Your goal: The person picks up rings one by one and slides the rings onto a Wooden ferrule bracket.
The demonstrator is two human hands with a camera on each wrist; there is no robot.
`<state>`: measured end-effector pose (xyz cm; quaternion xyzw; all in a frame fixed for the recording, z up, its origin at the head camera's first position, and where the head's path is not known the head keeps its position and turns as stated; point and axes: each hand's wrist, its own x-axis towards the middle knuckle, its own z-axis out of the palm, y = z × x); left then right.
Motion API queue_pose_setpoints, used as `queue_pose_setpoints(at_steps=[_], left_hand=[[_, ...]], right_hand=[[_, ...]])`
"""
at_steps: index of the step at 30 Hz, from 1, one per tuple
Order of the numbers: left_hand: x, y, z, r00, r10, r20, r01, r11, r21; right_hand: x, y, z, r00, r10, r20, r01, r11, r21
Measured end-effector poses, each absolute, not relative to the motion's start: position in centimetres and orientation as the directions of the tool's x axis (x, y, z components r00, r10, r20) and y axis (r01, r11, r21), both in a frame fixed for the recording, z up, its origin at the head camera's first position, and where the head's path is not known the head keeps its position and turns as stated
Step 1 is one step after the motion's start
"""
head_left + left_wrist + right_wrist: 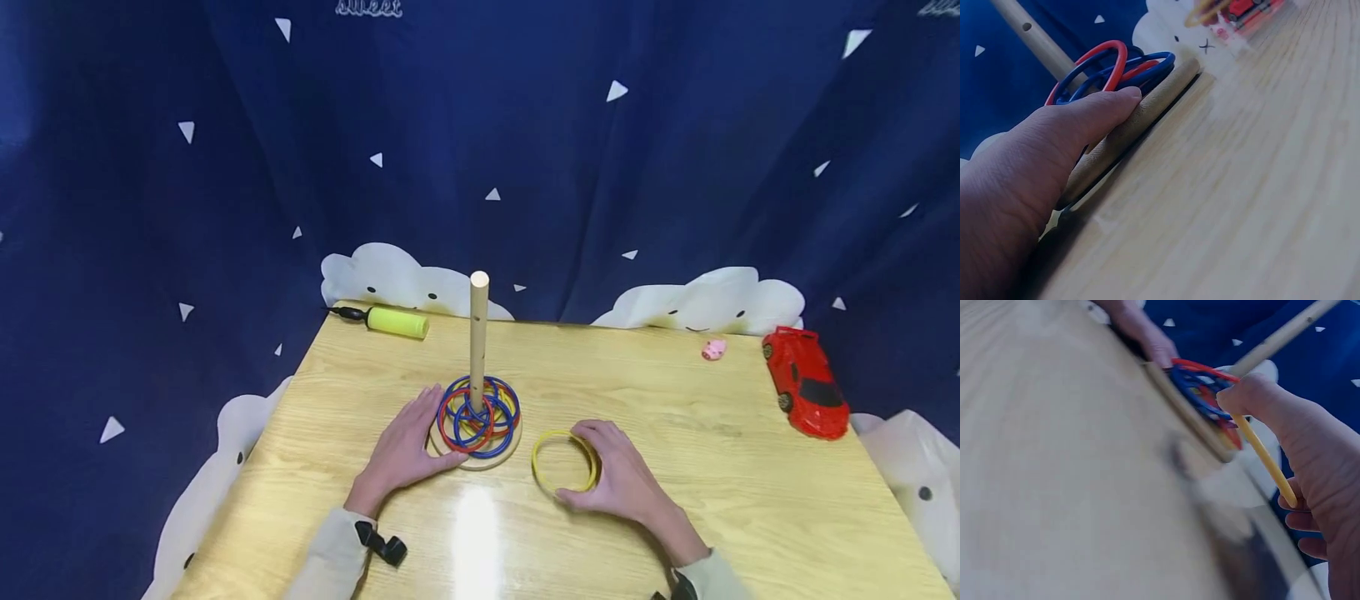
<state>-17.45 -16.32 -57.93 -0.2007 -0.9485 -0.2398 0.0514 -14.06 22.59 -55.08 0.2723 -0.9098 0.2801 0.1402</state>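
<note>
Backdrop: dark blue curtain (525, 125) with white triangles and cloud shapes, hung behind a light wooden surface (750, 500).
Peg stand: upright wooden peg (478, 333) on a round wooden base (491, 458), near the middle of the surface.
Rings on peg: red and blue rings (478, 414), with a little yellow among them, lie stacked at the foot of the peg.
Left hand: left hand (405, 450) lies flat, fingers straight, touching the left edge of the base; its grip holds nothing.
Right hand: right hand (618, 479) has its grip clamped on the yellow ring (564, 461), thumb and fingers pinching the ring's right side.
Ring position: just right of the base; the wrist view suggests it is tilted up off the surface, but blur makes this uncertain.
Progress: judged well along; several rings are on the peg, the yellow one is off it, and no other loose ring shows.
Elsewhere: yellow-green cylinder (397, 322) at the far left edge; red toy car (806, 382) and small pink object (714, 349) at far right.
Poorly seen: exact ring count unclear; forearms cut off by the frame.
</note>
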Motion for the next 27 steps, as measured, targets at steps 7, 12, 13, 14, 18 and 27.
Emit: queue_pose_setpoints(at_steps=[7,12,13,14,18,27], left_hand=[[-17.6,-16.4,-57.9,-0.917,0.358,0.176,0.399,0.81,0.429],[-17.4,-16.5,-57.7,-0.915,0.36,0.181,0.403,0.803,0.439],[-17.4,-16.5,-57.7,-0.916,0.36,0.179,0.402,0.804,0.438],[-17.4,-16.4,-57.6,-0.916,0.359,0.178,0.401,0.806,0.436],[-17.4,-16.4,-57.6,-0.918,0.359,0.169,0.397,0.808,0.436],[-17.6,-16.5,-57.8,-0.914,0.365,0.179,0.406,0.805,0.432]], right_hand=[[-15.6,23.4,-51.5,-0.792,-0.409,0.453,-0.601,0.654,-0.459],[-16.3,23.1,-48.8,-0.777,-0.417,0.471,-0.62,0.636,-0.46],[-16.5,23.0,-48.4,-0.775,-0.419,0.474,-0.623,0.633,-0.459],[-16.7,22.9,-47.9,-0.771,-0.422,0.477,-0.627,0.63,-0.457],[-17.3,22.6,-46.2,-0.751,-0.424,0.506,-0.65,0.612,-0.45],[-19.5,21.8,-41.3,-0.652,-0.411,0.638,-0.744,0.512,-0.43]])
